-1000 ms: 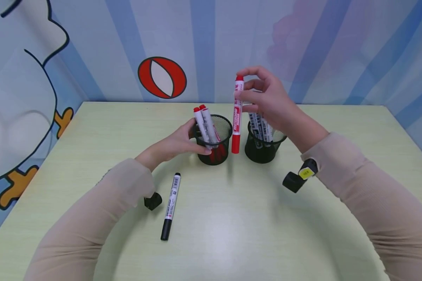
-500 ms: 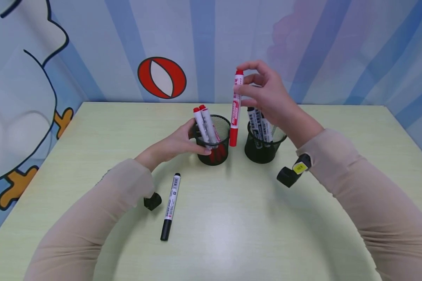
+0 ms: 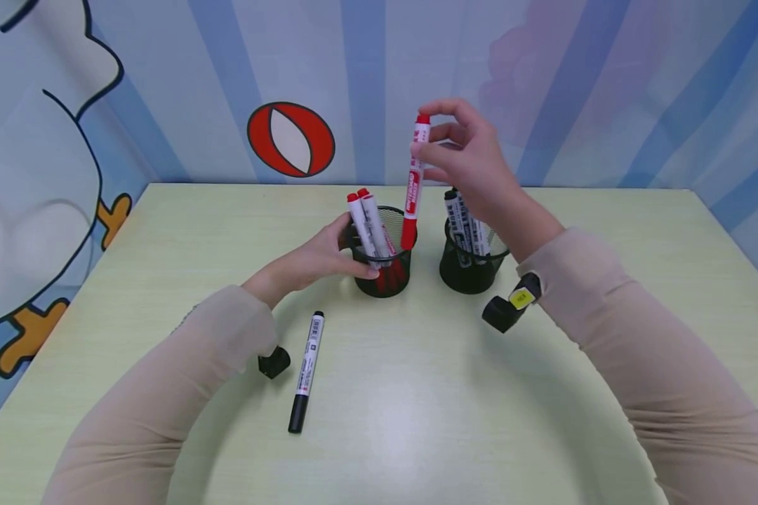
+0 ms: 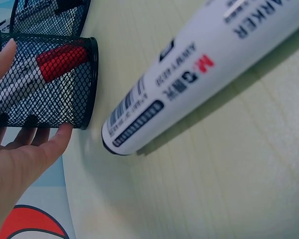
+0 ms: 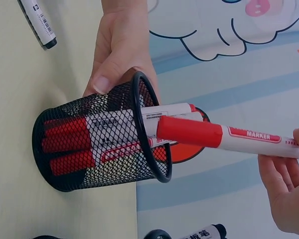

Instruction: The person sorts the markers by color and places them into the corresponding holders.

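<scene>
My right hand (image 3: 470, 151) pinches a red marker (image 3: 413, 184) near its upper end. The marker is tilted slightly, its red cap (image 5: 189, 131) at the lower end, by the rim of the left black mesh pen cup (image 3: 401, 275). In the right wrist view several red markers (image 5: 70, 144) stand inside that cup. My left hand (image 3: 309, 259) grips the cup's left side, thumb in front; some fingers are hidden behind the mesh. Beside it stands a second mesh cup (image 3: 470, 279) holding several black markers (image 3: 464, 221), below my right hand.
A black marker (image 3: 306, 372) lies on the pale wooden table (image 3: 455, 414), in front of the left cup. Behind the table rises a blue striped wall (image 3: 379, 91) with cartoon prints. Black wrist cameras (image 3: 504, 312) hang under both cuffs.
My right hand has moved left and up with the red marker, from between the two cups to the left cup's rim. The left hand and both cups have stayed in place.
</scene>
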A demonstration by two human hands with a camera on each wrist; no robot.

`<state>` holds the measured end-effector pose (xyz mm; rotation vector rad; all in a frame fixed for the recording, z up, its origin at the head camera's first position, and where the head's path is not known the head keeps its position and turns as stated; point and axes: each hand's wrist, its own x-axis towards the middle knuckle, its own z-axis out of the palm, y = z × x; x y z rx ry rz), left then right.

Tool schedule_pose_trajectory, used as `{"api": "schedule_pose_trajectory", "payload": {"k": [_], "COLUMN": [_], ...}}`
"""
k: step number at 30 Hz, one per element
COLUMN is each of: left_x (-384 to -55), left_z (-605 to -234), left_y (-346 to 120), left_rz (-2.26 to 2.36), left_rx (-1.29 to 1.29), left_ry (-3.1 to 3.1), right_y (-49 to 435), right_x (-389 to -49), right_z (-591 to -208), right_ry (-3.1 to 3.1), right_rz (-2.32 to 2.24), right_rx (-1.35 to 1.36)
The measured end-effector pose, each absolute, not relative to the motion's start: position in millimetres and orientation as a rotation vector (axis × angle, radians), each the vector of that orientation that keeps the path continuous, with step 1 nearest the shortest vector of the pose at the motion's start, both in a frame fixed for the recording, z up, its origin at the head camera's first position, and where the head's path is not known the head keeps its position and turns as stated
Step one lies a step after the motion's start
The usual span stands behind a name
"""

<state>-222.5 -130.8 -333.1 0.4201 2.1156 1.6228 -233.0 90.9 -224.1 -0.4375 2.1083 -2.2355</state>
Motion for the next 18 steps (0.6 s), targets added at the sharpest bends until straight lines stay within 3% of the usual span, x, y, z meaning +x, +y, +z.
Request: {"api": "schedule_pose_trajectory", "payload": {"k": [18], "left_x": [-222], "left_z": [-334], "left_y": [-130], "left_rz": [1.626], "left_rx": [0.417], "left_ry": [2.119], "right_y": [80], "right_x": [-237], "right_z": [-245], "right_ry": [2.256], "right_rz": [-2.178], "right_rx": [-0.481]}}
